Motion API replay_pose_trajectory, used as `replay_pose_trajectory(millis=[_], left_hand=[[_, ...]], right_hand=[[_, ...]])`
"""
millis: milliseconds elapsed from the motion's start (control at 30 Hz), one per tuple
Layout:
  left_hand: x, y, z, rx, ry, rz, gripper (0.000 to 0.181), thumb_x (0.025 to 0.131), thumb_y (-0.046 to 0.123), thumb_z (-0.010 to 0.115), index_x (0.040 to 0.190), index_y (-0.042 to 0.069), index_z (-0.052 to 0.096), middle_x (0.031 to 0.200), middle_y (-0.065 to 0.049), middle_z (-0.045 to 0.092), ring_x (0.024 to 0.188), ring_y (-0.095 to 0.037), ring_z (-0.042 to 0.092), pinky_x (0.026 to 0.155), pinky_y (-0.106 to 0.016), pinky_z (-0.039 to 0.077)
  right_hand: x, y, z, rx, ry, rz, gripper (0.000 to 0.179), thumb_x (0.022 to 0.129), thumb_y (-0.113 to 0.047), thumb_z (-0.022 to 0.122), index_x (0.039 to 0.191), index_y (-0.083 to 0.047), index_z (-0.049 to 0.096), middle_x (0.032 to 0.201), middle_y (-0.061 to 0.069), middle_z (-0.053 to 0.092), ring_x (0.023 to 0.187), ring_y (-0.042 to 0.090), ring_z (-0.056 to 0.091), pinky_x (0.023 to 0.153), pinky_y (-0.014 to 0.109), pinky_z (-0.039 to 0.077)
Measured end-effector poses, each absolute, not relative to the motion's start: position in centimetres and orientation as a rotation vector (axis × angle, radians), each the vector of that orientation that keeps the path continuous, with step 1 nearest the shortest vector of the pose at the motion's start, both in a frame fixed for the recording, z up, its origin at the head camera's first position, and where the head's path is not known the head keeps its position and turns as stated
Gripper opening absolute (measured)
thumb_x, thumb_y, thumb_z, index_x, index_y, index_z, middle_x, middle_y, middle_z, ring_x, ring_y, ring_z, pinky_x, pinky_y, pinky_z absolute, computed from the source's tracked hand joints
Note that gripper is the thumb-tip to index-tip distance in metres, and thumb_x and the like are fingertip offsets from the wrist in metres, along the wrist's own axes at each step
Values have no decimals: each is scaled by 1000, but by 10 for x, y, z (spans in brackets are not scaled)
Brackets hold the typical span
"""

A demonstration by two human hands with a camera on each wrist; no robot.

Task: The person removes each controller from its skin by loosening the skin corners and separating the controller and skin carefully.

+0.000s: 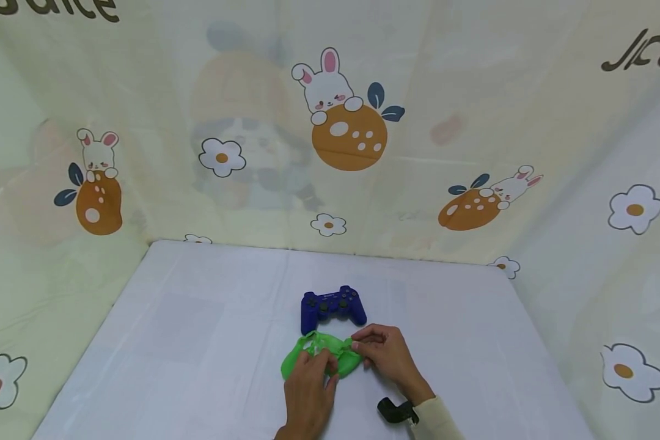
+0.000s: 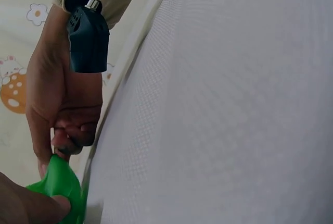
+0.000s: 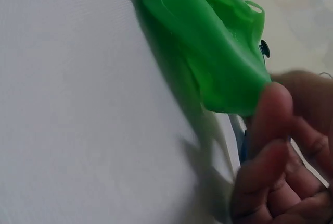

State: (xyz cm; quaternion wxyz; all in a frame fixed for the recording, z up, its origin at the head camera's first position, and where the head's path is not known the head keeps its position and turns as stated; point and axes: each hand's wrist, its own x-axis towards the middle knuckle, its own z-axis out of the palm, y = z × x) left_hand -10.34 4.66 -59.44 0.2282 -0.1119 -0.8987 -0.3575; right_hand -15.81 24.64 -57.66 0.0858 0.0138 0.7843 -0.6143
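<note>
A thin, floppy green silicone controller cover [image 1: 293, 362] with cut-out holes is held just above the white table, between both hands. My left hand [image 1: 310, 391] pinches its near left part, fingers partly hiding it. On the other side, my right hand [image 1: 387, 354] pinches the right end between thumb and finger. In the right wrist view the stretched green cover [image 3: 218, 52] spans from a left fingertip at the top to the right hand [image 3: 286, 166]. Just beyond the cover, a dark blue game controller [image 1: 330, 304] lies on the table, buttons up.
The white-covered table [image 1: 198, 342] extends around the hands on every side. Cream cloth walls [image 1: 418, 201] with bunny and flower prints enclose its back and sides. A black wrist-worn device [image 1: 394, 410] sits at the right wrist.
</note>
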Motion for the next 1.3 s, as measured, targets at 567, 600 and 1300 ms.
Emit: replay_pose_trajectory(millis=[567,600,1300], left_hand=[[-87,56,-593,-505,-2365,-917,51,57,0,98,81,26,61,75,18,67,72,-3,52,56,-12,43],[-87,57,-594,-520,-2343,-913,51,56,0,97,81,26,61,74,18,67,71,-3,51,56,-11,42],[-104,-2,-565,-271,-2442,-1101,40,75,24,98,100,25,67,92,16,69,87,-6,54,70,-23,52]], right_hand=[[-161,229,-585,258,2418,-2004,8,89,3,79,97,0,77,90,15,78,65,11,67,58,24,56],[-161,228,-585,277,2414,-2019,9,89,3,78,97,0,77,91,16,77,66,12,67,58,25,56],[-134,248,-571,435,2552,-1680,19,93,-22,82,103,-10,72,98,3,75,63,16,63,60,27,52]])
